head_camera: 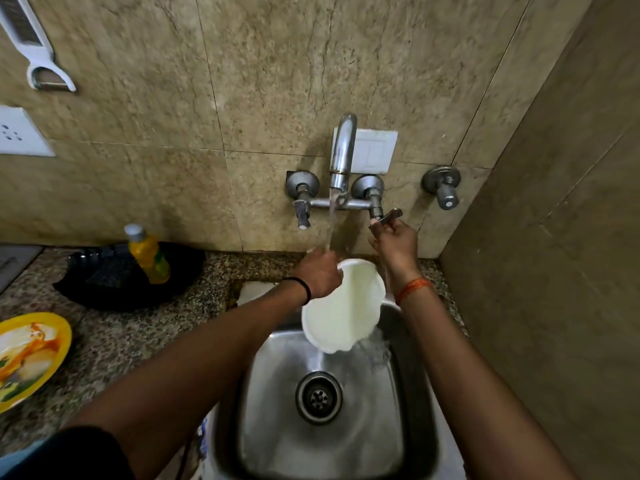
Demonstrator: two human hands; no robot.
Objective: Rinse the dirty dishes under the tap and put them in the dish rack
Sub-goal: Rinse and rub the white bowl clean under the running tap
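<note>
My left hand (320,273) grips the far rim of a white plate (343,306) and holds it tilted over the steel sink (277,393). Water runs from the wall tap (341,154) onto my left hand and the plate, then spills off the plate's lower right edge. My right hand (393,239) reaches up and holds the tap's right lever handle (388,216) with its fingers. A yellow plate with food smears (27,355) lies on the counter at the left edge. A black dish rack (114,278) stands on the counter at the back left.
A yellow bottle (149,254) stands in the black rack. A second valve (443,187) sticks out of the wall on the right. A white peeler (38,53) hangs top left above a wall socket (17,131). A stone side wall (554,271) closes in the right.
</note>
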